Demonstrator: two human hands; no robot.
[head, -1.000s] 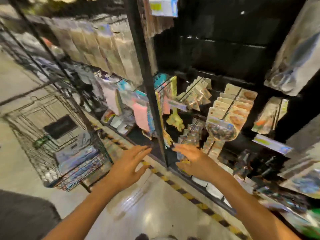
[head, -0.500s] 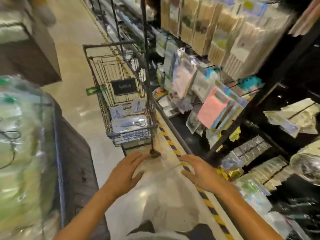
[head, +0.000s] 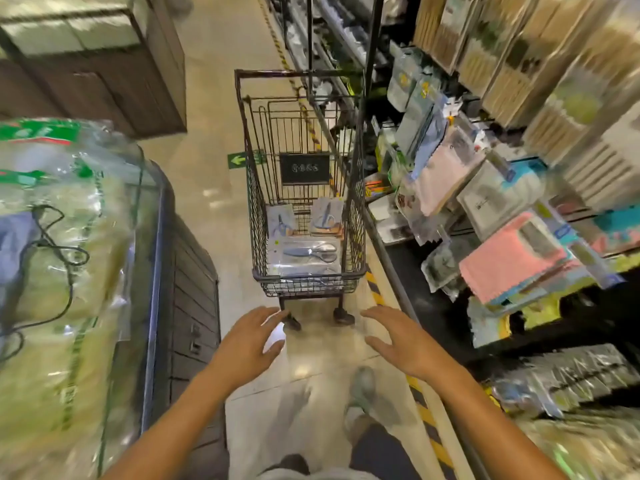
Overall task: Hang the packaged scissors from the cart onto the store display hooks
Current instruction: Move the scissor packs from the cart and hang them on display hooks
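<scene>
Your left hand [head: 247, 344] is empty, fingers spread apart. Ahead stands the wire cart [head: 254, 202]; flat glossy scissors packs [head: 304, 252] lie on its mesh bottom. Your right hand [head: 403, 341] is empty too, fingers apart.

Packaged scissors [head: 309, 252] in the cart [head: 257, 216], display shelves [head: 485, 161] right, 2 hands before it.

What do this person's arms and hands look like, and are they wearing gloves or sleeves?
Both arms are bare from the bottom edge of the picture to the fingertips: no sleeves show, and no gloves. The left hand and the right hand carry no watch, bracelet or ring that I can see. Fingers are slim, nails short and unpainted as far as the slight blur allows.
</scene>
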